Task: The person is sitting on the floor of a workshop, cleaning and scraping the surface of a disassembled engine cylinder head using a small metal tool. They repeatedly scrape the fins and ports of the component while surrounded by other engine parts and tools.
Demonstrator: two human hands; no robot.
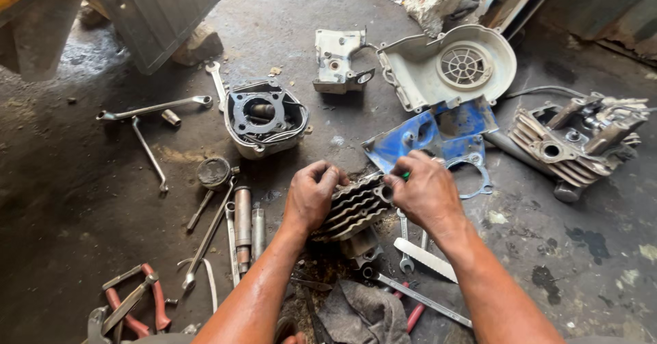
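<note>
A dark, finned engine cylinder block [352,207] stands tilted on the oily concrete floor between both hands. My left hand [311,195] grips its left side, fingers curled over the top edge. My right hand [421,190] rests on its right end and pinches a small green-handled tool [406,175] against the block; most of the tool is hidden by the fingers.
A crankcase part with a black gasket [263,117] lies beyond the block. A white fan cover [452,67], a blue cover [438,132] and a cylinder head [582,138] sit to the right. Spanners [154,108], a piston [213,173], red pliers [137,303] and a rag [363,313] lie around.
</note>
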